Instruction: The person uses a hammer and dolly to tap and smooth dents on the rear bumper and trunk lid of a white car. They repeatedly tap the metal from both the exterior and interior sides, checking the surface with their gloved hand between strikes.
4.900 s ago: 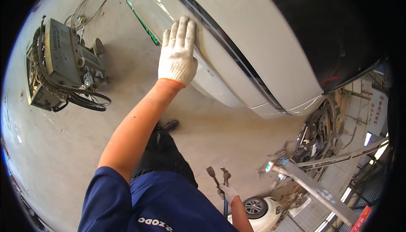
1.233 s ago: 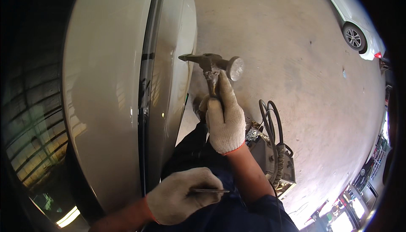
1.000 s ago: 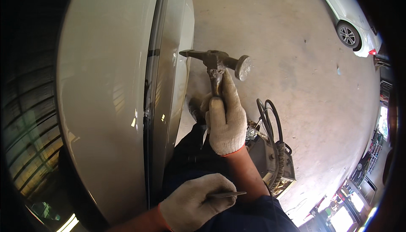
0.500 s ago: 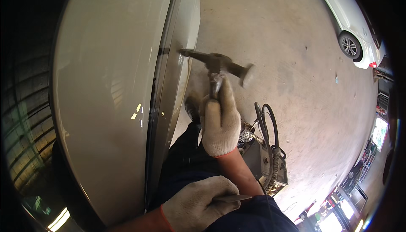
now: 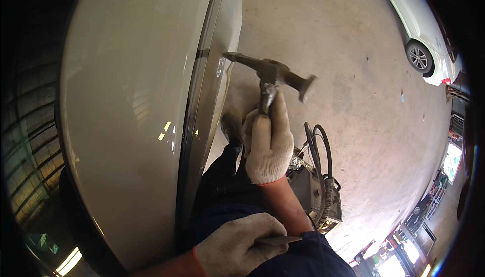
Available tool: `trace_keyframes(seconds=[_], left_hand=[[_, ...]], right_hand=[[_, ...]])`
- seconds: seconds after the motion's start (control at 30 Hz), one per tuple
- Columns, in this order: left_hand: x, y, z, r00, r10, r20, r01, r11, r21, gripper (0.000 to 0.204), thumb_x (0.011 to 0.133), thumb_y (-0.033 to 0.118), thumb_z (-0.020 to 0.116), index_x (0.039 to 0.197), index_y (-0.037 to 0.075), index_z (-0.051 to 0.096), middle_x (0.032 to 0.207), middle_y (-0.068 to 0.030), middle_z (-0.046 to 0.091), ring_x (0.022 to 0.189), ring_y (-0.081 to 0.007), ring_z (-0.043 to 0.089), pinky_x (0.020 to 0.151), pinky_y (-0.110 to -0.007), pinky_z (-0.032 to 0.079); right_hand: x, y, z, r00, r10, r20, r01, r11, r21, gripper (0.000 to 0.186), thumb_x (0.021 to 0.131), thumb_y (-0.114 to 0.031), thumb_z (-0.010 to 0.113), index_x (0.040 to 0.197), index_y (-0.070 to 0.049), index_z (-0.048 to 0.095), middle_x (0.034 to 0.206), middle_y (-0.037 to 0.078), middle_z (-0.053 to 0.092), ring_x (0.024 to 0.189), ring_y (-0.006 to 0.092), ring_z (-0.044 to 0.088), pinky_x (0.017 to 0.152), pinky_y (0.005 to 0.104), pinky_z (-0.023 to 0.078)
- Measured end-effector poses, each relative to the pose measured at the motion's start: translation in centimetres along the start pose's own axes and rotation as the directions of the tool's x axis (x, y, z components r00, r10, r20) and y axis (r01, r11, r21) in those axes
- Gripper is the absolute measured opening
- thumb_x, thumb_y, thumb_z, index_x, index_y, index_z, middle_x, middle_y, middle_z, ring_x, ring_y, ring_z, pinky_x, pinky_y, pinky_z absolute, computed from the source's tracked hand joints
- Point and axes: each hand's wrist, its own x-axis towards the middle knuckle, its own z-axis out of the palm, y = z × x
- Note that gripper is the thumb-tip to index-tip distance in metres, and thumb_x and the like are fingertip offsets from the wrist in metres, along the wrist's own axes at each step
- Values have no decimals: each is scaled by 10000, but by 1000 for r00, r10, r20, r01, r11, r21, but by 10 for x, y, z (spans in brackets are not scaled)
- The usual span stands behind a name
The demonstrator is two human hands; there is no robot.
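My right hand (image 5: 268,145), in a knitted glove, is closed round the handle of a metal hammer (image 5: 273,72), which has a long pointed end and a round face. The point is at the edge of a white car panel (image 5: 121,95), beside a dark trim strip (image 5: 199,75); whether it touches, I cannot tell. Below, my left hand (image 5: 240,241), also gloved, grips a thin flat metal tool (image 5: 280,240) near my body, close to my right forearm.
A metal machine (image 5: 323,196) with looped hoses stands beside my legs at lower right. Another white car (image 5: 419,14) is parked at upper right on the concrete floor (image 5: 343,49). Racks and bright openings line the far right edge.
My left hand has left the panel and holds the flat tool that was with the hammer in my right hand. The view has turned. Lately, the hammer shifted slightly along the panel.
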Motion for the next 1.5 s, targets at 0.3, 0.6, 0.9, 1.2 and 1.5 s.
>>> trace_keyframes(seconds=[0.3, 0.6, 0.9, 1.2, 1.5], left_hand=[[0, 4, -4, 999, 32, 8, -32, 998, 45, 142, 1011, 50, 721, 1142, 18, 677, 1004, -88, 683, 914, -165, 703, 835, -322, 561], [0, 4, -1, 1000, -30, 8, 29, 999, 15, 139, 1020, 35, 714, 1151, 19, 672, 1007, -75, 687, 943, -142, 710, 852, -305, 571], [2, 4, -2, 1000, -17, 9, 16, 998, 54, 130, 1019, 27, 711, 1143, 16, 674, 1009, -72, 683, 966, -143, 715, 867, -301, 574], [1, 2, 0, 1000, -16, -5, 17, 999, 28, 138, 1011, 30, 718, 1141, 20, 671, 1012, -70, 675, 939, -141, 705, 842, -313, 563], [2, 6, -4, 997, -79, 4, 79, 997, 25, 141, 1015, 35, 713, 1148, 18, 668, 1024, -64, 679, 960, -141, 713, 869, -305, 577]], right_hand=[[-4, 1, -2, 999, 19, 27, -20, 1000, 13, 585, 1047, -65, 494, 1595, 106, 385, 839, 169, 691, 719, 223, 683, 711, 349, 569], [-12, 9, -3, 999, -42, 29, 43, 998, -37, 533, 1022, -38, 567, 1525, 110, 471, 880, 234, 710, 752, 315, 729, 743, 384, 586], [-20, 16, 0, 997, -66, 45, 68, 997, -44, 526, 1016, -28, 571, 1512, 121, 477, 994, 272, 721, 823, 358, 757, 761, 404, 596], [-22, 24, 1, 990, -137, 17, 138, 990, -7, 574, 1073, -55, 407, 1631, 58, 337, 846, 75, 656, 575, 104, 533, 530, 246, 448], [-17, 27, 1, 985, -164, 50, 166, 986, -32, 582, 1073, -36, 374, 1647, 44, 318, 810, 39, 633, 532, 55, 482, 488, 209, 419]])
